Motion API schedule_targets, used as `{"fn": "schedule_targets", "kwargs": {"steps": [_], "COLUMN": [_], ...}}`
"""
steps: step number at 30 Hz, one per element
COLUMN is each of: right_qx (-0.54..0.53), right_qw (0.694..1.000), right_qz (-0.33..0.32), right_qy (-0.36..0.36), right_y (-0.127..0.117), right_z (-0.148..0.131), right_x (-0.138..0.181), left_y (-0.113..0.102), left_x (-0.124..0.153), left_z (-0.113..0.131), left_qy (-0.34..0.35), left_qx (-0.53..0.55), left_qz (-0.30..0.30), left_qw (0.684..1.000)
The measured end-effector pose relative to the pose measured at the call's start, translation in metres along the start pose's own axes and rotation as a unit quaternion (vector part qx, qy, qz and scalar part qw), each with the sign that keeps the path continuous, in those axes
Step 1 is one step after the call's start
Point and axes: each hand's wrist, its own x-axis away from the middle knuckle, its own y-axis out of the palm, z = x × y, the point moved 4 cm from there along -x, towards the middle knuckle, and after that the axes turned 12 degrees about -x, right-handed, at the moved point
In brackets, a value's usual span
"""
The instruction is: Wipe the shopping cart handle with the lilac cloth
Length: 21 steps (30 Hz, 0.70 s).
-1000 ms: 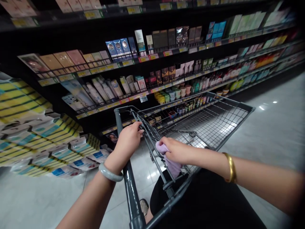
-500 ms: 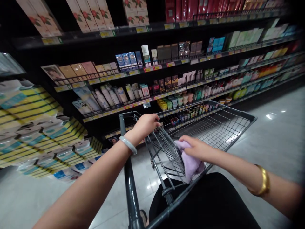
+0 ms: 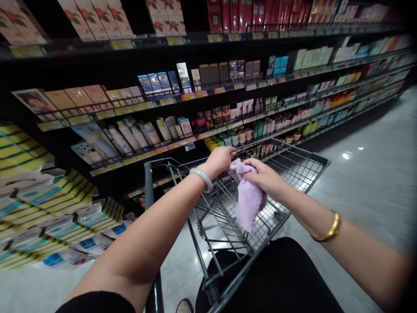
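My right hand (image 3: 265, 176) is closed round a lilac cloth (image 3: 248, 204), which is bunched at the top and hangs down over the wire shopping cart (image 3: 149, 184). My left hand (image 3: 221, 158), with a pale bangle on its wrist, reaches across above the cart's rear part. Its fingers are curled in just left of the cloth's upper end; what they grip, if anything, is hidden. The cart's basket floor (image 3: 270, 219) shows through the wires under the cloth.
Long shelves (image 3: 177, 145) of boxed and bottled goods run along the cart's far side. Yellow-striped packages (image 3: 48, 200) are stacked at the left. Grey shiny floor (image 3: 361, 182) extends to the right. My black-clothed leg (image 3: 280, 274) is close against the cart.
The right hand has raised the cloth off the cart's inner wire panel and brought it left, close to the left hand. The left hand has shifted right. The view has swung slightly rightward.
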Motion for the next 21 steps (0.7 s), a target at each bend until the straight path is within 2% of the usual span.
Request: {"fn": "schedule_targets", "kwargs": {"steps": [3,6,10,12,15,17,19,21], "right_qx": [0.017,0.017,-0.024,-0.054,-0.122,-0.144,-0.139,-0.14], "right_qw": [1.0,0.999,0.997,0.995,0.984,0.977,0.977,0.977], "right_qz": [0.004,0.028,0.035,0.015,-0.053,-0.078,-0.072,-0.066], "right_qy": [0.009,0.02,0.058,0.083,0.122,0.137,0.146,0.15], "right_y": [-0.005,-0.011,-0.021,-0.025,-0.024,-0.025,-0.028,-0.031], "right_z": [0.021,0.028,0.024,0.02,0.011,0.006,0.004,0.006], "right_x": [-0.01,-0.015,-0.018,-0.017,-0.013,-0.01,-0.01,-0.011], "left_y": [0.008,0.011,0.022,0.03,0.041,0.05,0.065,0.088], "left_x": [-0.001,0.022,0.069,0.083,0.084,0.076,0.068,0.062], "left_z": [-0.001,0.009,0.045,0.062,0.072,0.067,0.054,0.042], "left_qy": [-0.031,-0.04,0.024,0.022,-0.03,-0.08,-0.164,-0.266], "left_qx": [0.095,0.191,0.219,0.23,0.255,0.267,0.281,0.313], "left_qz": [-0.008,0.016,-0.007,-0.022,-0.003,0.011,-0.007,-0.049], "left_qw": [0.995,0.981,0.975,0.973,0.966,0.96,0.945,0.91]}}
